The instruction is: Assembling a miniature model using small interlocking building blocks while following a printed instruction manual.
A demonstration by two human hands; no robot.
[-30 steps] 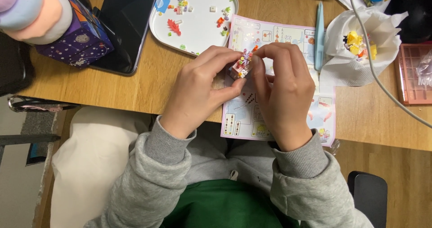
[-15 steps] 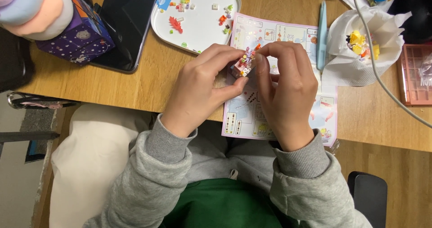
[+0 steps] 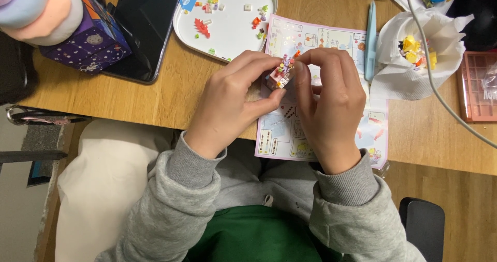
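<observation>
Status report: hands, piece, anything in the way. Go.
Left hand and right hand both pinching small brick model. Held above instruction sheet. White parts tray beyond, nothing blocking.

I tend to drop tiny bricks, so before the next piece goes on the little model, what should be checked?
1. Model held by both hands: ok, left hand and right hand pinch it between fingertips.
2. Model over the desk, not the lap: ok, it sits above the instruction sheet.
3. Spare pieces contained: ok, loose bricks lie in the white tray and on the tissue.
4. Current step readable: not ok, the hands cover much of the sheet.
5. Blue tweezers at hand: ok, beside the right hand.
6. Top pieces fully seated: cannot tell, too small.
</observation>
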